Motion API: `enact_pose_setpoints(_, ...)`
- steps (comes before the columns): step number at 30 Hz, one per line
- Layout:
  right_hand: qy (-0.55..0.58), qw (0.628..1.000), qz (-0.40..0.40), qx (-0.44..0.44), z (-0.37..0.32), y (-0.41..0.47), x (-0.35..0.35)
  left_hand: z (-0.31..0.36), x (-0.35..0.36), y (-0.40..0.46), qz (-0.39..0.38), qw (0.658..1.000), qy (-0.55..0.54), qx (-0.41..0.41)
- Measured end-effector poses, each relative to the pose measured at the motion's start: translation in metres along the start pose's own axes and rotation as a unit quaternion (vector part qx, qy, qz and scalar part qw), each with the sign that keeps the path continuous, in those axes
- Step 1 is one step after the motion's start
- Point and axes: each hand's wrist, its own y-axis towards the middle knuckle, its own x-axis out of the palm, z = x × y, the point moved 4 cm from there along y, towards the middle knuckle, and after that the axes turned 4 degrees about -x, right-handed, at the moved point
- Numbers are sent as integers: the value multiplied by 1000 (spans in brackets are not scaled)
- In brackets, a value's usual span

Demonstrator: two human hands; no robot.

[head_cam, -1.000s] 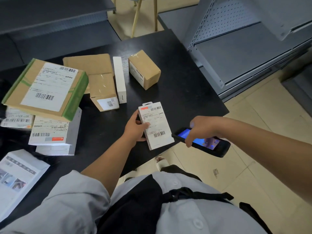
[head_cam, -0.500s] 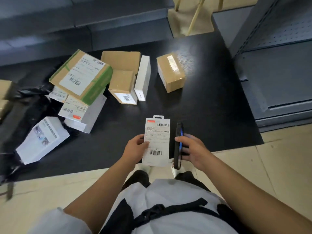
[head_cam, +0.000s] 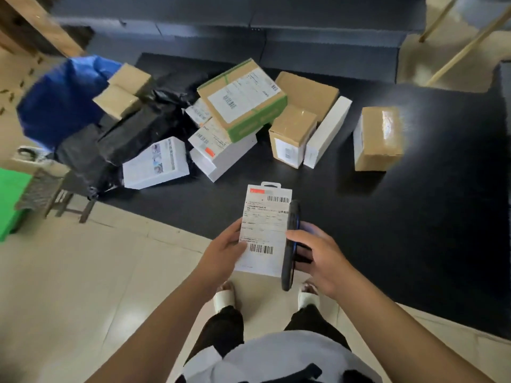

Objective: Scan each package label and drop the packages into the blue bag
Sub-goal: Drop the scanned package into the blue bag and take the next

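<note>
The left hand (head_cam: pixel 224 251) grips a flat white package (head_cam: pixel 265 230) by its left edge, thumb across the label, above the near edge of the black surface (head_cam: pixel 414 217). The right hand (head_cam: pixel 318 252) curls round a dark handheld scanner (head_cam: pixel 290 244), held edge-on just beside the package. The label carries two barcodes and a red patch; its print is probably too blurred to read. The blue bag (head_cam: pixel 60 100) sits far left.
</note>
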Motion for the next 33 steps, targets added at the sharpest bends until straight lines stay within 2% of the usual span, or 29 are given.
enact_pose_setpoints(5, -33, 998, -40, -45, -22, -5, 81, -2, -80, -20, 27, 997, -33, 66)
enact_pose_setpoints(13, -101, 982, -109, -119, -33, -12, 260, -30, -253, -44, 40, 981, -113, 152)
enact_pose_setpoints(18, -144, 969, -137, -144, -14, -17, 357, -69, -343, -51, 91, 965, -204, 136)
enact_pose_setpoints(24, -167, 966, -158, -113, 5, -8, 430, -102, -408, -52, 111, 952, -260, 121)
enact_pose_setpoints(28, -180, 965, -169, -90, 4, 16, 474, -112, -445, -36, 126, 942, -288, 116)
enact_pose_setpoints(33, -174, 967, -173, -69, -6, 63, 528, -103, -504, -9, 160, 943, -273, 102)
